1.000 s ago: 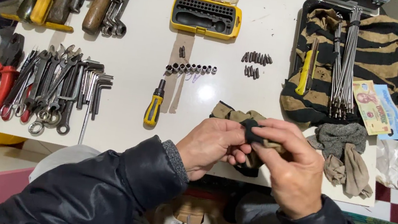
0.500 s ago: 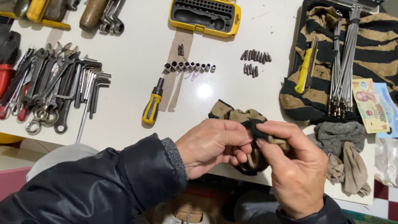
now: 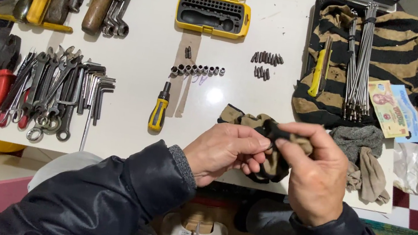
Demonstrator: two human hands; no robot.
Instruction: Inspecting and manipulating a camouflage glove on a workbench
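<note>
- Both hands meet at the near edge of the white desk (image 3: pixel 136 61), working a small dark part wrapped in a tan-and-black rag (image 3: pixel 251 121).
- The left hand (image 3: pixel 226 151) pinches the rag's lower fold; its fingers (image 3: pixel 255 151) are clenched on cloth.
- The right hand (image 3: pixel 315 178) grips from above, thumb and forefinger closed on the dark part (image 3: pixel 271 128).
- The rag lies between the two hands, trailing left onto the desk; the yellow-handled screwdriver (image 3: pixel 159 109) sits nearer the left hand.
</note>
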